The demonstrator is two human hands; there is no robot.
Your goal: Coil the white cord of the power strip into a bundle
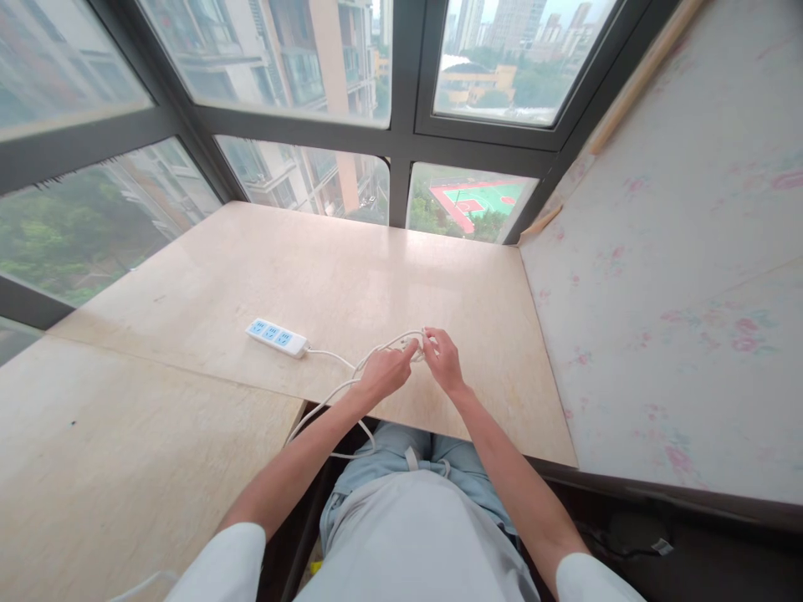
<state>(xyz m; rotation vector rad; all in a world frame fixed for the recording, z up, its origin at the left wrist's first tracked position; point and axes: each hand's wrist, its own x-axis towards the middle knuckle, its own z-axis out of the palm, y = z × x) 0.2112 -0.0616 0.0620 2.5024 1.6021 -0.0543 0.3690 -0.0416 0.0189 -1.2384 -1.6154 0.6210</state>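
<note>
A white power strip (277, 337) with blue sockets lies on the beige stone sill (351, 276). Its white cable (332, 358) runs right to my hands and hangs in loops over the sill's front edge toward my lap. My left hand (384, 370) is closed around a bundle of the cable. My right hand (443, 358) pinches the cable just beside the left hand, fingers curled on a loop. The plug is hidden in my hands.
Tall windows (294, 58) with dark frames wrap the far and left sides of the sill. A pale wall (677, 251) with faded flower marks stands on the right. A second beige slab (125, 451) lies lower left. A dark cable (627, 548) lies on the floor at right.
</note>
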